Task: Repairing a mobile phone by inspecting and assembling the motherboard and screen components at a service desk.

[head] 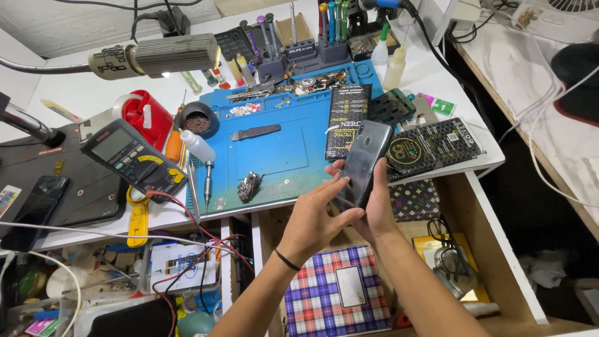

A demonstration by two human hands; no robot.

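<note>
While both hands meet over the front edge of the white worktable [437, 87], these lines hold:

Phone: a dark grey glossy smartphone [365, 163] is held back-side up, tilted, above the table's front edge, just right of the blue silicone work mat [274, 156].

Right hand: the right hand [380, 203] cups the phone from below and from the right, fingers curled round its lower edge and gripping it.

Left hand: the left hand [315, 215], with a thin black band at the wrist, lies against the phone's left side, fingers stretched out and fingertips pressed on the glossy back.

Mat: a small crumpled grey metal piece [249, 185] lies near the mat's front edge, and a flat dark metal blade [256, 132] lies near its middle.

Right of the mat: two black flat packages with gold print [437, 146] lie near the table's front right corner, partly behind the phone.

Left of the mat: a black handheld multimeter with a yellow dial [134, 159] lies tilted near the front edge, red and black leads trailing off it; a red tape dispenser [145, 117] stands behind it.

Back edge: a grey rack of screwdrivers [299, 47] stands along the back of the mat, two small white plastic squeeze bottles [390, 62] to its right.

Below the table: a plaid-covered case [337, 293] lies in the open wooden drawer [499, 249] under the forearms.
</note>
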